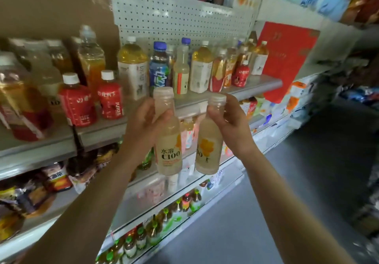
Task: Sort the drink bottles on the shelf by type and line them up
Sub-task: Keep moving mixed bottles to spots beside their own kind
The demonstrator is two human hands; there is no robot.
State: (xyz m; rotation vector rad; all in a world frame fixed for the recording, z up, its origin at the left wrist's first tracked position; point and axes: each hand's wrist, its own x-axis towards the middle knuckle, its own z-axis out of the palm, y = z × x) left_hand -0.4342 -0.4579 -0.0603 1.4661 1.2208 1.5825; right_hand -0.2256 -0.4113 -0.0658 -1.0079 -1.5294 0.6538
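While both arms are reaching up toward the shelf [260,84], each hand is holding one capped bottle of pale, cloudy yellowish drink by the neck, just under the cap. The left hand [141,126] is gripping the left bottle [168,147], its fingers [164,118] curling round the neck from nine o'clock, and the label is showing "C100". The right hand [231,126] is gripping the right bottle [208,149], its fingers [215,116] wrapping the neck from three o'clock, and an orange flower is showing on that label. Both bottles are hanging nearly upright in the air in front of the shelf edge. Their bodies are hanging below the fingers and their bases are tilting slightly toward each other, close side by side but not touching.

At twelve o'clock from the held pair, a row of drinks is standing on the shelf: a blue bottle [160,69], a pale bottle [181,73] looking much like the held ones, and amber tea bottles [133,69] with white labels at eleven and one o'clock. At ten o'clock two red bottles [77,102] with white caps are standing near the shelf edge, with orange and amber drinks blurring behind them. At two o'clock a red box [287,58] is standing at the shelf end. A pegboard [174,15] is backing the row. At six o'clock green-capped bottles [129,241] are sitting low down.
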